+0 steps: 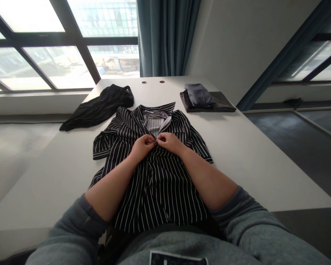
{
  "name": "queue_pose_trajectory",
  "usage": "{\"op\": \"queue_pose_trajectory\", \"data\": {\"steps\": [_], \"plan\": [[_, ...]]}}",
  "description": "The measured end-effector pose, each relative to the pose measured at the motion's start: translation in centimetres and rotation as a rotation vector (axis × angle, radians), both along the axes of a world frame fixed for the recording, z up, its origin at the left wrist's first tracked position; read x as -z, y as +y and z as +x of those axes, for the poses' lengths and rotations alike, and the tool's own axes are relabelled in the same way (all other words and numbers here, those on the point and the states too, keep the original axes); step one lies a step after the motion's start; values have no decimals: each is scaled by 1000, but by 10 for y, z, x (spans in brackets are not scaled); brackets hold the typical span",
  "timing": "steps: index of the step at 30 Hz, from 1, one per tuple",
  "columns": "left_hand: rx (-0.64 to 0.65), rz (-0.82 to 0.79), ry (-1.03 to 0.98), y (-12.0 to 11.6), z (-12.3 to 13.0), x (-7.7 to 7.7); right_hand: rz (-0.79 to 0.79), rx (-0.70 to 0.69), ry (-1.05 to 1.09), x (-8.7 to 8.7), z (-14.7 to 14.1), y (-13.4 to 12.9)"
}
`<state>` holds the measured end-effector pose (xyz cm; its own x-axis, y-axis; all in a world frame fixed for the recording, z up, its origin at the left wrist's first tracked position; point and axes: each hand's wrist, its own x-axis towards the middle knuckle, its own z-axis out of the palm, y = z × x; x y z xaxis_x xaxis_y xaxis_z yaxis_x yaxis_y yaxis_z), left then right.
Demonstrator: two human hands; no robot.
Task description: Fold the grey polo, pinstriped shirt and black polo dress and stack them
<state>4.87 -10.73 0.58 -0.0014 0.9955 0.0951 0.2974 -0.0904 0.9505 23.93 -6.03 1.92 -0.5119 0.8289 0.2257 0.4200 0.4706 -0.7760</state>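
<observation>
A black shirt with white stripes [171,176] lies front up on the white table, its collar toward the far side and its hem near my body. The neck is spread, showing the inside of the back. My left hand [143,146] pinches the front edge of the shirt just below the neck opening. Close beside it, my right hand [168,141] pinches the other side of the same spot, the fingertips of both hands almost touching. Whether a button sits between the fingers is too small to make out.
On the table [253,162], a crumpled black garment [105,105] lies at the far left. Folded dark clothes [200,97] are stacked at the far right. Two round holes [162,81] mark the far end. Windows and a blue curtain [167,36] stand behind.
</observation>
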Motion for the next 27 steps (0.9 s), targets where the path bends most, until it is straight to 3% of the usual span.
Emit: {"op": "queue_pose_trajectory", "data": {"steps": [12,19,27], "plan": [[-8,-75,3,-1,-2,-3,22,35,31,2,1,-1],[22,48,-53,1,-1,-1,-46,6,103,4,2,0],[141,76,-167,3,-1,3,-154,-41,192,9,2,3]]}}
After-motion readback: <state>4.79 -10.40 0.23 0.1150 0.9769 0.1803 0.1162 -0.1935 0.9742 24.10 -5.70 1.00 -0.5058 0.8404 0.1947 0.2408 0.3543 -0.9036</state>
